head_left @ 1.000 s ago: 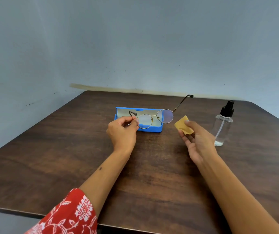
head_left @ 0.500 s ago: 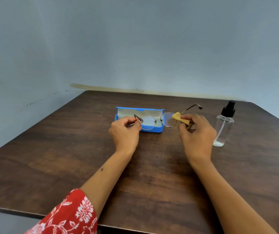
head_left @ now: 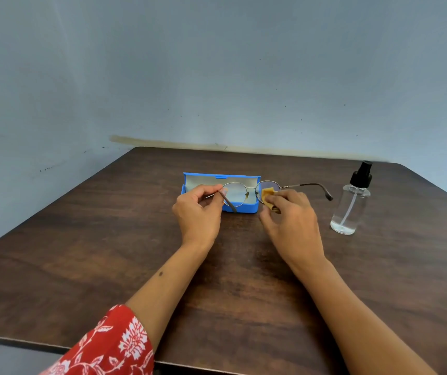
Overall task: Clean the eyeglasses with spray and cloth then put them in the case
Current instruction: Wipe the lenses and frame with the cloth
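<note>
A: Locate items on the table (head_left: 81, 266).
B: Case (head_left: 244, 208), open, mid-surface toward the far edge. Glasses (head_left: 246, 189) held above it.
A: Grip?
B: Left hand (head_left: 198, 209) pinches the temple; right hand (head_left: 290, 217) pinches the cloth (head_left: 267, 194) against the lens. Frame likely light, fragile: hold it at the hinge.

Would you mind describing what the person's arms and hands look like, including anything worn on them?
Both forearms are bare. The left arm has a red sleeve with a white floral print, reaching to about the elbow, and a small dark mark on the forearm. The right arm shows no sleeve in view. The left hand and right hand wear no gloves, and no rings or watch are visible.
</note>
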Demonstrator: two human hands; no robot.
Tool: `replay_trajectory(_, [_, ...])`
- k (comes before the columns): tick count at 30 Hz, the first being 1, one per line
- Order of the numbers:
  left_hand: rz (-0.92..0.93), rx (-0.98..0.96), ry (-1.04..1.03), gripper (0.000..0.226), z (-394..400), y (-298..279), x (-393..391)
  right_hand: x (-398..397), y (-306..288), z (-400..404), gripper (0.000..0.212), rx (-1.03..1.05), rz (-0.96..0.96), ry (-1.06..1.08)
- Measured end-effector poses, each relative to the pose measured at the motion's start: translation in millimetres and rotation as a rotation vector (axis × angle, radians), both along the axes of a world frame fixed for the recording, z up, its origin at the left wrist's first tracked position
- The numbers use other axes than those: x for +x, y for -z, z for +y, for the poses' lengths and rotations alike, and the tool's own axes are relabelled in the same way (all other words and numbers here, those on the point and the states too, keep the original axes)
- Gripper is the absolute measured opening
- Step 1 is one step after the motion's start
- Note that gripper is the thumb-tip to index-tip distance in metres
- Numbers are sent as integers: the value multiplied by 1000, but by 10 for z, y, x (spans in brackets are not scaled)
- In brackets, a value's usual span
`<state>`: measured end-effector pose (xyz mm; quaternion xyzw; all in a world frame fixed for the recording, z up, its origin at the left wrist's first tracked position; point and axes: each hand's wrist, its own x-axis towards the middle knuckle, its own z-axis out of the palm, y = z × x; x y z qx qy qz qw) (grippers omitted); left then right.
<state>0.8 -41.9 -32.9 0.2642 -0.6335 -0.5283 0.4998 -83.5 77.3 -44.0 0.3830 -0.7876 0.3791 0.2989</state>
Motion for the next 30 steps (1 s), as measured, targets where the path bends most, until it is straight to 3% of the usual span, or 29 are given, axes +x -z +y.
replay_trajectory(7, [-28,-45,-10,11,15,-19,20,-22,-7,34,11,-4,8,91])
replay_trajectory(13, [-25,-76,-34,14,10,-15,21,81,24,-64,22,78,39,-9])
replay_trajectory(19, [-27,-92,-45,14,8,-34,29,22,-7,4,20,50,-27,93])
replay_trajectory(26, [-16,-89,-46,14,3,-31,22,61,14,-31,19,76,5,-15])
replay_trajectory(30, [-10,-75,-47,12,2,-40,21,-27,-9,52,20,38,-59,58])
